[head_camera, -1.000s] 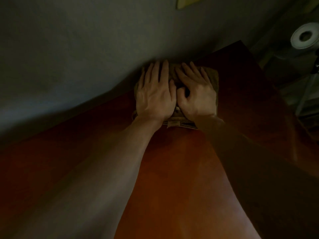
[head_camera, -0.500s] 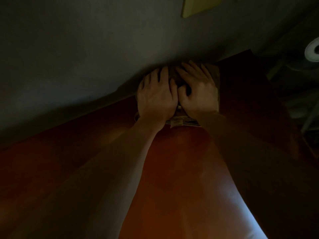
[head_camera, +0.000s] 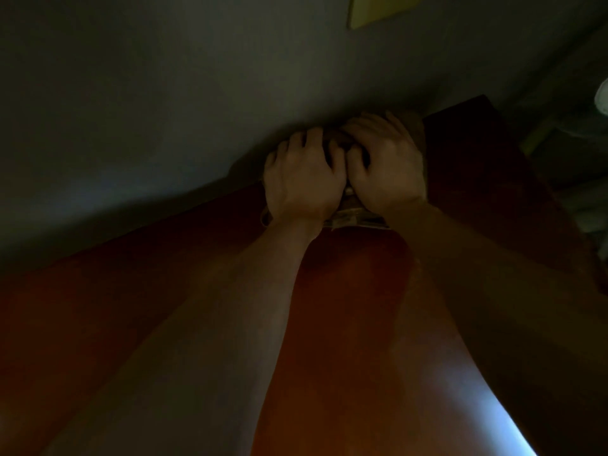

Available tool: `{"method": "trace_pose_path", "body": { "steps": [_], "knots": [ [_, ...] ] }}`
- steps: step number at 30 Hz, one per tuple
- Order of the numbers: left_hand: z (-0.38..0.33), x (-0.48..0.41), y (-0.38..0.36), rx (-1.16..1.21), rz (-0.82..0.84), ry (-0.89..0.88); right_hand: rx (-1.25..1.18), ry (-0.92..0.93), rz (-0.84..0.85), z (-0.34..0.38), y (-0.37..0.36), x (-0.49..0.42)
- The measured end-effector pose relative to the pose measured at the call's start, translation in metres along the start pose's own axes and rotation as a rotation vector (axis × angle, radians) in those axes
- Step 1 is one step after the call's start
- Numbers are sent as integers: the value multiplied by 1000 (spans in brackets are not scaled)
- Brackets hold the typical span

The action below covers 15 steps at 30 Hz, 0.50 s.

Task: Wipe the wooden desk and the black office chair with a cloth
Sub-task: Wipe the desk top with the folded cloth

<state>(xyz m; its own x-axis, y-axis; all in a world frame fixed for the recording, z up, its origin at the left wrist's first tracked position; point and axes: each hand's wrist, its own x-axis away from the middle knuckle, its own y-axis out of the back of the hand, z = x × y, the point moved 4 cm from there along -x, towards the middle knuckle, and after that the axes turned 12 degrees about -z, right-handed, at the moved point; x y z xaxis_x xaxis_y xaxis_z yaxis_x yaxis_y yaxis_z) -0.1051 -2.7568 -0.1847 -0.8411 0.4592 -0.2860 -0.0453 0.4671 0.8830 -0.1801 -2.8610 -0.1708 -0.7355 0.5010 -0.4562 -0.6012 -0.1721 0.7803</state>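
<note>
left hand (head_camera: 301,174) and right hand (head_camera: 386,167), side by side, curl their fingers into a folded cloth (head_camera: 357,221) at the far edge of the reddish wooden tabletop (head_camera: 355,291), against the wall (head_camera: 164,110).

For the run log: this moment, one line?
left hand, right hand | grip folded brownish cloth | reddish wooden desk, far edge by wall

desk (head_camera: 345,324): deep reddish-brown here, pale bluish glare near edge
cloth (head_camera: 357,221): dull tan, lighter hem
wall (head_camera: 164,93): grey
panel (head_camera: 378,8): yellow-green
</note>
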Motion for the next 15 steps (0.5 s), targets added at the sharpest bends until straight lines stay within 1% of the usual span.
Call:
{"method": "trace_pose_path", "body": {
  "steps": [2,4,7,11,15],
  "knots": [
    [1,2,-2,-2,-17,-11,34,3,-2,1,0,4],
    [-1,5,-3,-10,-21,-52,119,1,20,2,1,9],
    [3,12,-1,0,18,-97,227,2,113,10,4,27],
    [17,47,15,-20,67,-203,261,-9,155,31,12,66],
    [31,94,40,-32,57,-201,247,15,182,58,26,107]
  ]
}}
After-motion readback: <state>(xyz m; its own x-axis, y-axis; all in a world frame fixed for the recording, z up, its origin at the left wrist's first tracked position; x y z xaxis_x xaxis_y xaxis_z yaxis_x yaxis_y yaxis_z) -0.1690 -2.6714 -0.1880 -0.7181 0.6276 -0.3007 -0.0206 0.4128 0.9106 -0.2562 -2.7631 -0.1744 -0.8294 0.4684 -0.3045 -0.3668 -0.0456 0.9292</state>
